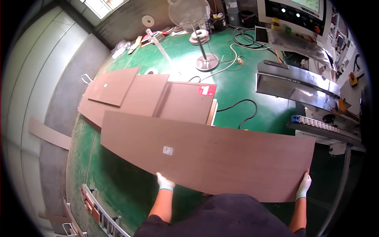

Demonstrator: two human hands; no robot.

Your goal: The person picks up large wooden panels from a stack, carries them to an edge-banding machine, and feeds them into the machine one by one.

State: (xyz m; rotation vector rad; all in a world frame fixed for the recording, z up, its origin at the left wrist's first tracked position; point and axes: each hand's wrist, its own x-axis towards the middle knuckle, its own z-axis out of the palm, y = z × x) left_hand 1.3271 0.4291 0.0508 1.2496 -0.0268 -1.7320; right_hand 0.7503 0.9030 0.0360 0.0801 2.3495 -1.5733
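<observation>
A long brown wood panel (221,158) with a small white label stretches across in front of me, held level between both hands. My left hand (165,182), in a white glove, grips its near edge left of centre, the thumb on top and the other fingers hidden beneath. At the right end, my gloved right hand (304,185) is closed on the short edge. Beyond the panel's far left side lies a stack of brown boards (146,93); the held panel overlaps its near edge in view, and I cannot tell whether they touch.
A machine with a metal cover (296,83) and a roller rail (325,125) stands at the right. Farther back are a floor fan (207,62) and cables (252,106) on the green floor. A metal rack (103,215) sits at the lower left.
</observation>
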